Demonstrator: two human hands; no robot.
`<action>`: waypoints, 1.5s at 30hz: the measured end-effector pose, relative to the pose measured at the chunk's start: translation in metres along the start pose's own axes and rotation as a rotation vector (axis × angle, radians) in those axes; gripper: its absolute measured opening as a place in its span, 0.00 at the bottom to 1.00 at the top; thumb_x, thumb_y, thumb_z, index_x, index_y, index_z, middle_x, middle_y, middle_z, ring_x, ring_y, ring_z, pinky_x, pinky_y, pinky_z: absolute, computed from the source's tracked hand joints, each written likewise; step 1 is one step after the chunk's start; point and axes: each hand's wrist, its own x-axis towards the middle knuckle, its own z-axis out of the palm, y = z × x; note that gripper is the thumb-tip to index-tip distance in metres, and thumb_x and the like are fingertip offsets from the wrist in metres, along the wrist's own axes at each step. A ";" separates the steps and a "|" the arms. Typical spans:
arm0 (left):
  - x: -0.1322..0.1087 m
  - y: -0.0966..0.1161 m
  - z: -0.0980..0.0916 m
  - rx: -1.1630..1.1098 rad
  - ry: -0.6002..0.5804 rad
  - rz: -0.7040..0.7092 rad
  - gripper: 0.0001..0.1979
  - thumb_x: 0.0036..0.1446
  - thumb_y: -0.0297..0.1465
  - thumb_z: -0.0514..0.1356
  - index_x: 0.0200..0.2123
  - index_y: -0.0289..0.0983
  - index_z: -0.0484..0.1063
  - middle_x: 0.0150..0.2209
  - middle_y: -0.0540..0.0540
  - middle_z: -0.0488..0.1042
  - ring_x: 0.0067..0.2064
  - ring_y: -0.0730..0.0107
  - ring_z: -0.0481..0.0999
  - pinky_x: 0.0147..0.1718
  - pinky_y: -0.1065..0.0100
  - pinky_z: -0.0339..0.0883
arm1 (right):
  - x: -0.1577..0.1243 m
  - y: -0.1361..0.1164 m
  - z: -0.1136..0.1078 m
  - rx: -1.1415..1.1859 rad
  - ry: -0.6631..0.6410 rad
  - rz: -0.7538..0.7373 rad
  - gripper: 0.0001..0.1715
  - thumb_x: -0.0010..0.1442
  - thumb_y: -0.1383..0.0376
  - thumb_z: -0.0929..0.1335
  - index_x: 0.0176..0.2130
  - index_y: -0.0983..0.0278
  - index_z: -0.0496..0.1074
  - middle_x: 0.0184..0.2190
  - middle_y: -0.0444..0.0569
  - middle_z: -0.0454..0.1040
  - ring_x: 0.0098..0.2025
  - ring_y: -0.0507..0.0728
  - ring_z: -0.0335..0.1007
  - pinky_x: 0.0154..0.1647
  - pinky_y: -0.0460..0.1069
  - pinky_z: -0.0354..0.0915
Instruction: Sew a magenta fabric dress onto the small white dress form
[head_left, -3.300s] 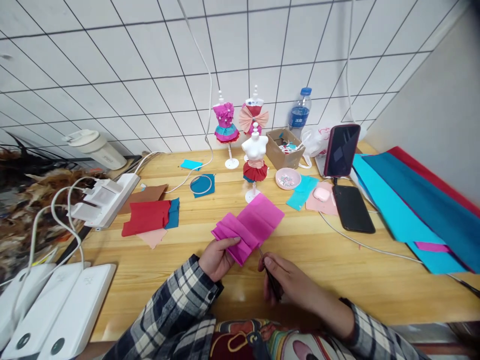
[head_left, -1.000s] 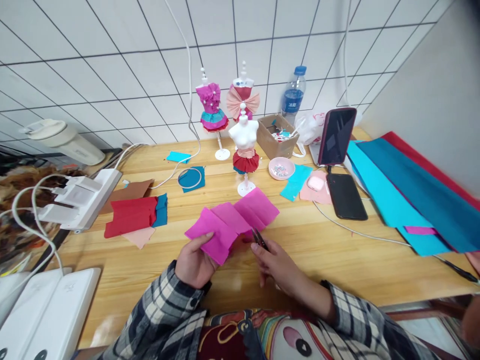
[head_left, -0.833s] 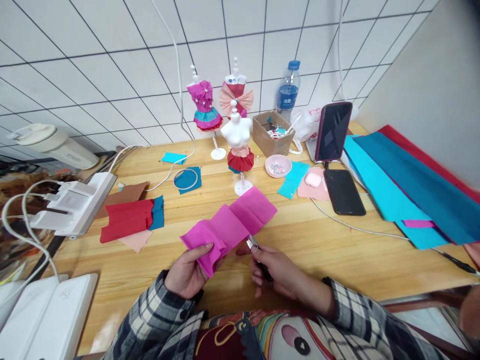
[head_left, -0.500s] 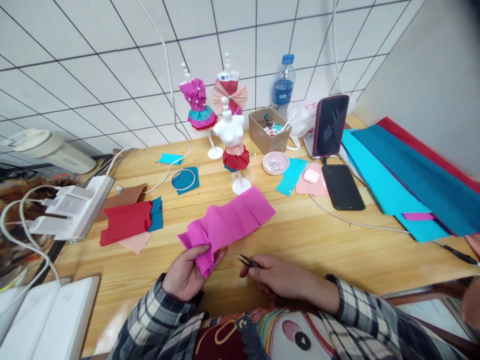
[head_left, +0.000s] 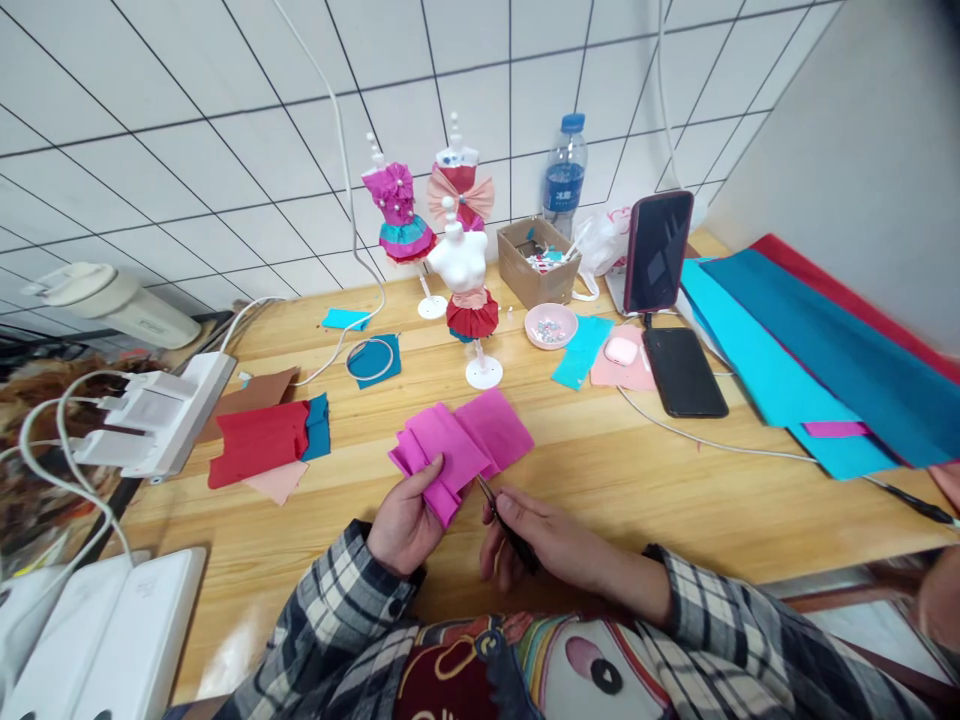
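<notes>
My left hand (head_left: 409,525) pinches the near left end of a magenta crepe paper strip (head_left: 457,445), thumb on top and fingers below. The strip is gathered in overlapping folds near the thumb, and its far end lies flat to the right. My right hand (head_left: 536,530) is closed around dark thread snips (head_left: 517,540), whose pointed tip reaches the paper's near edge; whether it touches cannot be made out. Behind the paper stands a small white dress form (head_left: 459,258) with a peach waistband and red ruffled skirt.
Two dressed forms (head_left: 399,195) stand behind, near a cardboard box (head_left: 532,275), pink dish (head_left: 551,327) and water bottle (head_left: 564,180). Red paper (head_left: 259,445) and a power strip (head_left: 180,415) lie left. Phones (head_left: 684,372) and large blue sheets (head_left: 832,350) are right.
The magenta paper is folded up shorter, its far end drawn in. My left hand has moved right and slightly away from me; the snips' tip has come up to the paper.
</notes>
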 end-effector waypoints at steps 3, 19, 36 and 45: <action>0.002 -0.003 -0.002 -0.013 -0.074 -0.002 0.16 0.64 0.27 0.55 0.53 0.31 0.70 0.41 0.40 0.81 0.42 0.64 0.81 0.51 0.63 0.72 | 0.000 -0.001 0.000 -0.144 0.003 -0.028 0.30 0.59 0.37 0.57 0.38 0.60 0.59 0.26 0.44 0.77 0.14 0.48 0.63 0.16 0.43 0.52; 0.001 -0.013 -0.010 0.090 -0.101 0.202 0.21 0.56 0.23 0.63 0.54 0.34 0.69 0.38 0.44 0.81 0.37 0.67 0.81 0.38 0.70 0.75 | 0.003 0.005 0.002 -0.206 0.113 -0.071 0.33 0.59 0.35 0.54 0.37 0.60 0.61 0.17 0.38 0.69 0.11 0.47 0.50 0.12 0.43 0.46; 0.003 -0.015 -0.007 0.014 -0.108 0.145 0.17 0.62 0.23 0.56 0.54 0.31 0.69 0.43 0.40 0.81 0.44 0.63 0.81 0.51 0.62 0.71 | 0.012 0.016 -0.001 -0.269 0.223 -0.059 0.32 0.61 0.36 0.53 0.37 0.59 0.63 0.16 0.38 0.66 0.13 0.49 0.53 0.12 0.43 0.52; 0.001 -0.016 -0.003 -0.042 -0.040 0.117 0.14 0.64 0.21 0.53 0.50 0.29 0.71 0.39 0.41 0.81 0.38 0.69 0.81 0.48 0.66 0.73 | 0.014 0.011 0.004 -0.399 0.220 -0.072 0.34 0.60 0.35 0.52 0.33 0.60 0.61 0.17 0.38 0.64 0.16 0.49 0.56 0.15 0.44 0.55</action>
